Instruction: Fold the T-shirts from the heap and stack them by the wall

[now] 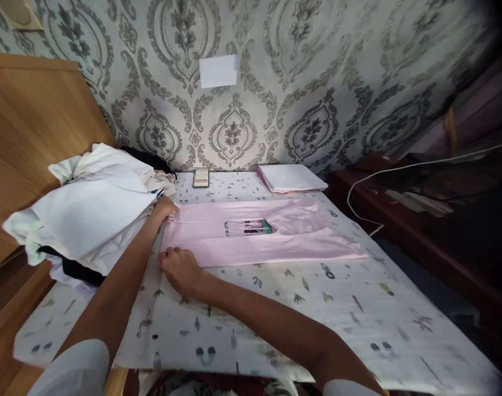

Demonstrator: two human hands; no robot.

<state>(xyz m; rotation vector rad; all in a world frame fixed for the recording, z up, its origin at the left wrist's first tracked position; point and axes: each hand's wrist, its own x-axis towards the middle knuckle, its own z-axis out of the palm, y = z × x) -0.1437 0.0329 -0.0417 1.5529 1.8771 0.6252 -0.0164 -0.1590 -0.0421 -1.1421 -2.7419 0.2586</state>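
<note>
A pink T-shirt (218, 250) lies on the patterned sheet, its long sides folded inward to make a narrow strip. Part of a dark and green print with lettering shows between the folds. At the strip's left end, my left hand (167, 208) is closed on the far corner. My right hand (181, 269) has its fingers curled over the near corner of that same end. The fabric bunches up toward the right end, where no hand touches it. My fingertips are partly hidden.
A heap of mostly white clothes (89, 203) stands close by on the left, against a wooden board (36, 104). A folded white and pink stack (292, 177) and a small card-like object (201, 177) lie near the wall. A white cable (350, 192) hangs at the right.
</note>
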